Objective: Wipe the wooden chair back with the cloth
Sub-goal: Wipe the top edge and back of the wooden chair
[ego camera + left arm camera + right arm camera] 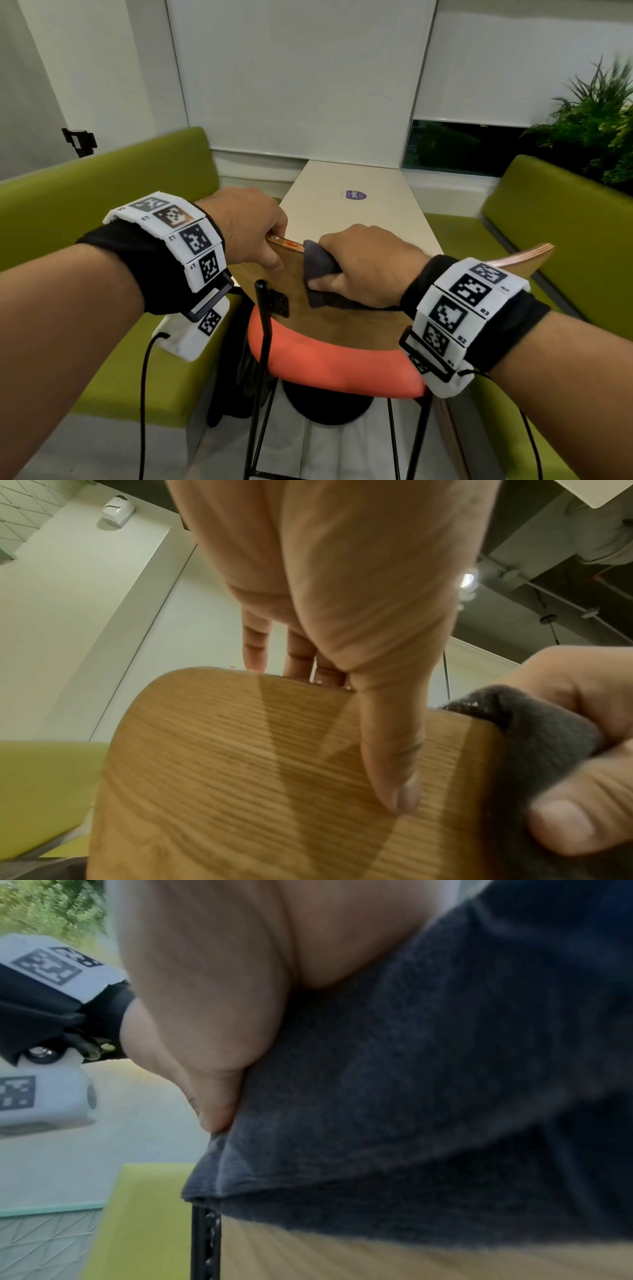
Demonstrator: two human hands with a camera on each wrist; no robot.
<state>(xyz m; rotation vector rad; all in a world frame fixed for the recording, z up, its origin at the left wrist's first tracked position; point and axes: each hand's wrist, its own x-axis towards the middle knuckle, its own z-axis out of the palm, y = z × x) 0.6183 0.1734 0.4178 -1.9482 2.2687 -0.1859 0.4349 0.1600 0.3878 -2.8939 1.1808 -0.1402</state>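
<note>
The wooden chair back (342, 322) curves across the middle of the head view, above an orange seat (335, 359). My left hand (246, 233) grips its top edge at the left, thumb (394, 750) down the near face and fingers (255, 647) over the far side of the chair back (240, 764). My right hand (363, 267) holds a dark grey cloth (318, 270) folded over the top edge, thumb pressing it on the near face. The cloth (411, 1096) fills the right wrist view, with bare wood (377, 1259) below it. The cloth (534, 737) shows at the right in the left wrist view.
A white table (359, 202) with a purple sticker stands beyond the chair. Green benches (85, 192) flank it left and right (555, 212). A plant (592, 113) fills the far right corner. Black chair legs (263, 342) and a round table base (329, 407) stand below.
</note>
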